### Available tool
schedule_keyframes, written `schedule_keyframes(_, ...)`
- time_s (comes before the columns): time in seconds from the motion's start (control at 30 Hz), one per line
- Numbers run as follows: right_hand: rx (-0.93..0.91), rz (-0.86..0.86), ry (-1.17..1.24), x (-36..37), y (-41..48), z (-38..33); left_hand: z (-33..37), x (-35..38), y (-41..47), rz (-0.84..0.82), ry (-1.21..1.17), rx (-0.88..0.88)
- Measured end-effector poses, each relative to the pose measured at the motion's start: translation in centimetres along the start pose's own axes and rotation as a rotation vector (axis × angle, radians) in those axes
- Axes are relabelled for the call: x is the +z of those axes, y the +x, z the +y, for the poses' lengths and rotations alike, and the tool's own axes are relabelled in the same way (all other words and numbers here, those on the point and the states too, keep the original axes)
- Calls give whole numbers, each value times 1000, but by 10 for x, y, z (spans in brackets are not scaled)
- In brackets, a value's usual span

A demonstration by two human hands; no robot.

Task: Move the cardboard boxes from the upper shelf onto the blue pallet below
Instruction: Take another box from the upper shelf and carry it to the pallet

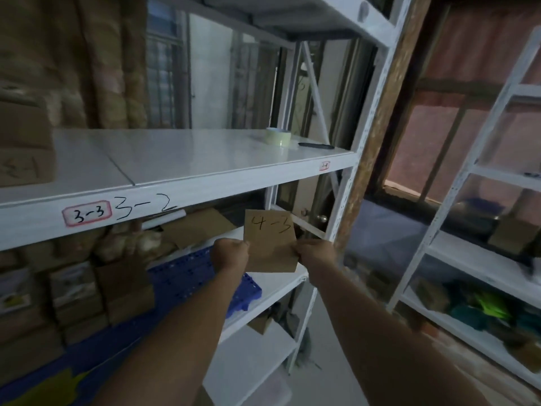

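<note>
A small cardboard box marked "4-3" hangs in front of the lower shelf, held between both hands. My left hand grips its left edge and my right hand grips its right edge. The blue pallet lies on the lower shelf just left of and below the box, with several cardboard boxes stacked on its left part. On the upper shelf, labelled "3-3" and "3-2", one more cardboard box stands at the far left edge of view.
A roll of tape and a dark pen lie at the right end of the upper shelf. A rusty post stands by the rack's right upright. A second white rack with coloured goods stands to the right.
</note>
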State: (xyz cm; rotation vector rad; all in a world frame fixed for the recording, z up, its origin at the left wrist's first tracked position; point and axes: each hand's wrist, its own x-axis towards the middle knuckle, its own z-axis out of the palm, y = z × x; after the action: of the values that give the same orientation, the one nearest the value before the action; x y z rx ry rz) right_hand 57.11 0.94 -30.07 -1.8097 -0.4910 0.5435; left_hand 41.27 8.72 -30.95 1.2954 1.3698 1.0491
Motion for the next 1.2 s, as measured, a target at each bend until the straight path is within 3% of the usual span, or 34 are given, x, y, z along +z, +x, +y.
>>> schedule_keyframes(0.33, -52, -212, -117, 136, 64, 4, -56, -27, 105, 256, 270, -6)
schedule_keyframes(0.53, -87, -378, -199, 192, 81, 20, -83, -31, 122, 213, 567, -66)
schedule_keyframes(0.63, -114, -464, -234, 214, 88, 28, -100, -23, 127, 190, 548, -122)
schedule_keyframes(0.73, -123, -549, -290, 233, 97, 41, -117, -15, 131, 292, 575, -142)
schedule_keyframes(0.9, -122, -661, -348, 248, 105, 70, -144, -9, 135, 172, 784, -209)
schedule_keyframes(1.1, -109, -665, -290, 260, 102, 92, -171, -4, 131, 220, 915, -216)
schedule_keyframes(1.2, -153, -685, -317, 269, 98, 96, -175, -1, 133, 253, 959, -134)
